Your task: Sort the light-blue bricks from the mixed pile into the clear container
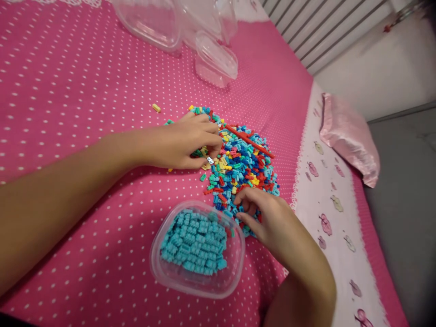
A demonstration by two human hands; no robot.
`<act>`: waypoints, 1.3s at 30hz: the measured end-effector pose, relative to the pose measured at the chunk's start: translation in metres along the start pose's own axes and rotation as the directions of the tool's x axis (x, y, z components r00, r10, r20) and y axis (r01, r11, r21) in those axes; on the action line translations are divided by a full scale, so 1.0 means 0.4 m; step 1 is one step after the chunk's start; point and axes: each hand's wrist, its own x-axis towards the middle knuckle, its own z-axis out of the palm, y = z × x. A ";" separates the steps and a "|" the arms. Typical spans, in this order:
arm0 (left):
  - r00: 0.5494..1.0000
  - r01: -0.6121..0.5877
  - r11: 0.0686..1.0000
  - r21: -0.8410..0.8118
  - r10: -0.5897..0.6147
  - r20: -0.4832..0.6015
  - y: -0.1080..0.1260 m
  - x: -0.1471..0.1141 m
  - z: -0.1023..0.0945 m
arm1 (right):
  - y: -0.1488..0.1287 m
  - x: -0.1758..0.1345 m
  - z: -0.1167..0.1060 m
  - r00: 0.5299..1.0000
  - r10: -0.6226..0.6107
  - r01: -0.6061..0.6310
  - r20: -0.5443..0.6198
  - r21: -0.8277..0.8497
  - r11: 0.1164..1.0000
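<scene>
A pile of small toy building bricks point(243, 165) in blue, red, green and yellow lies on the pink bedspread. Over its left edge is my left hand point(195, 141), thumb and forefinger pinched on a small pale, shiny brick point(210, 160). My right hand point(269, 213) is at the near right part of the pile, with thumb and bent forefinger apart and no brick visible between them. Just left of it stands a clear plastic container point(235, 268) with many turquoise bricks point(194, 243) packed in rows inside. Some bricks under both hands are hidden.
Several clear plastic containers point(218, 59) stand at the back. A long red stick point(250, 141) lies across the pile. One yellow brick point(156, 108) sits apart on the left. A pink satin pillow point(350, 138) lies right, near the wall and a white slatted rail point(316, 27).
</scene>
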 end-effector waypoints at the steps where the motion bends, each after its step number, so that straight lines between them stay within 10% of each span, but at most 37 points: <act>1: 1.000 0.005 1.000 0.004 -0.005 0.000 -0.001 0.000 -0.001 | 0.001 -0.002 -0.001 1.000 -0.006 0.006 0.003 0.001 1.000; 28: 0.998 0.037 0.998 0.058 -0.034 -0.043 -0.006 0.003 -0.002 | -0.002 -0.041 -0.021 0.997 -0.041 0.033 -0.065 -0.123 0.992; 39: 0.998 0.069 0.996 0.052 -0.068 -0.009 0.001 0.005 -0.007 | -0.061 -0.118 -0.039 0.928 -0.371 0.364 -0.013 -0.170 0.916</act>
